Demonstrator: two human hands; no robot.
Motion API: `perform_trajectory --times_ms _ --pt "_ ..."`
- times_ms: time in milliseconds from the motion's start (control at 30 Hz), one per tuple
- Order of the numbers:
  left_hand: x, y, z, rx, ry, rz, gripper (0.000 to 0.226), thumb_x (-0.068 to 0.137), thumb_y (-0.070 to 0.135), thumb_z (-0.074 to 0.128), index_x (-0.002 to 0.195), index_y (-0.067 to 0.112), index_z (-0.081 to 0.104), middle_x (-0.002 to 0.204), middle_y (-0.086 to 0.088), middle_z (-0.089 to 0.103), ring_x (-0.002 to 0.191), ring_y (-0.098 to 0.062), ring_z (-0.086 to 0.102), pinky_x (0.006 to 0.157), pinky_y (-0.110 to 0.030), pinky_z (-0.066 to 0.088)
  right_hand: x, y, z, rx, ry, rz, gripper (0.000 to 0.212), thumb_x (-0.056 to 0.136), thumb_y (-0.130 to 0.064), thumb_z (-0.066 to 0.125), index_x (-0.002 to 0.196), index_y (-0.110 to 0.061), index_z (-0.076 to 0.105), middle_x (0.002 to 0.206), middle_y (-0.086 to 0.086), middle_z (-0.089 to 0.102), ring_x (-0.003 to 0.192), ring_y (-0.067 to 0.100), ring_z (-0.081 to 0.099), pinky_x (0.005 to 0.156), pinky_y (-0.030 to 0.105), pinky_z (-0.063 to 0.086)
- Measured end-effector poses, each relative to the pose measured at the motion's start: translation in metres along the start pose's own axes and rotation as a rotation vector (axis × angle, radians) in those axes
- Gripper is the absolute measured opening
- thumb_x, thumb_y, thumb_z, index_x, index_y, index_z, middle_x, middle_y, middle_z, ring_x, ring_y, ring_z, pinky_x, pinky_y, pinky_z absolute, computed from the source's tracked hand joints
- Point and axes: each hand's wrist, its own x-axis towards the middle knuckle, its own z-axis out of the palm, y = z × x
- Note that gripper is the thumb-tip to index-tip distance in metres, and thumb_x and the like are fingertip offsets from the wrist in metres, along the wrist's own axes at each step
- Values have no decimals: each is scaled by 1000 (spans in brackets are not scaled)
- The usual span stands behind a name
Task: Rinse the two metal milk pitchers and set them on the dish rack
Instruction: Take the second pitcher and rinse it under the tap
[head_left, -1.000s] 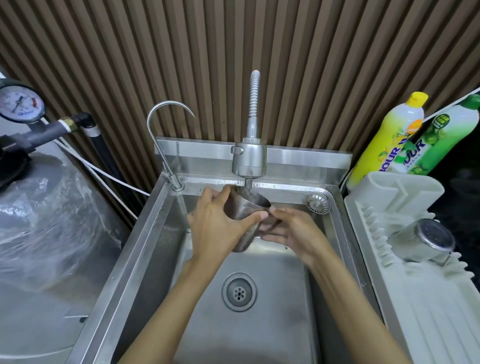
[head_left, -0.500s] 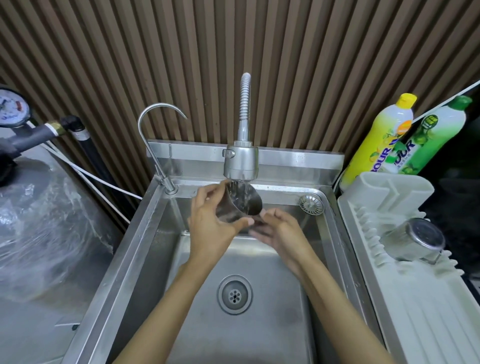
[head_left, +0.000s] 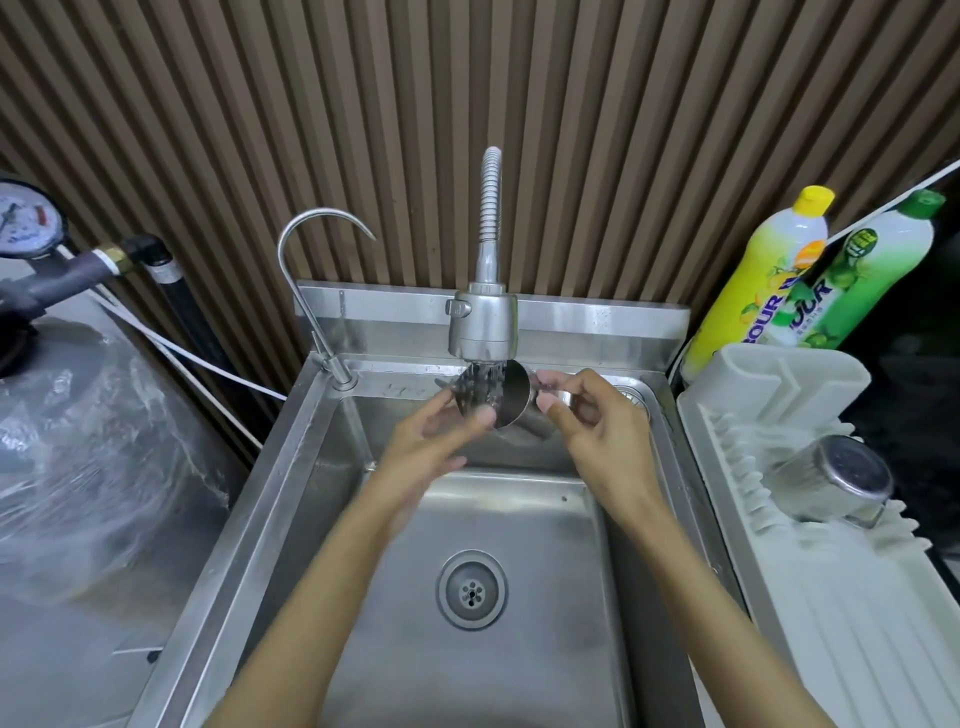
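- My right grip pinches the milk pitcher by its far side, mouth tipped toward me, right under the running spray head.
- My left grip is half-curled, thumb touching the pitcher's rim, the other fingers spread wide.
- Well right of my right grip, the second pitcher lies tilted on the white dish rack.
- Below both grips: the sink.

Kitchen wash-up corner: steel sink, dish rack, detergent bottles.
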Motion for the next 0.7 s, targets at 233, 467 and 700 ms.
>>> perform_trajectory --times_ms 233,467,700 --pt "37 12 -33 -17 -230 -413 75 81 73 23 117 16 55 106 -9 71 90 -23 69 95 -49 47 0 18 17 -198 -284 -420 10 88 -18 57 87 -9 61 117 -2 68 132 10 44 106 13 33" --pt "34 -2 -27 12 -128 -276 51 82 49 55 114 10 62 106 -8 73 91 -18 71 74 -28 58 -6 35 20 -94 -454 -217 34 79 -32 68 109 -21 58 148 -13 34 139 -2 25 113 16 23" --pt "20 -27 -22 245 -41 -53 40 74 22 73 110 19 54 105 -1 69 88 -7 66 80 -17 51 18 31 23 132 -453 373 67 77 -39 68 136 -18 43 136 0 51 117 12 53 97 24 42"
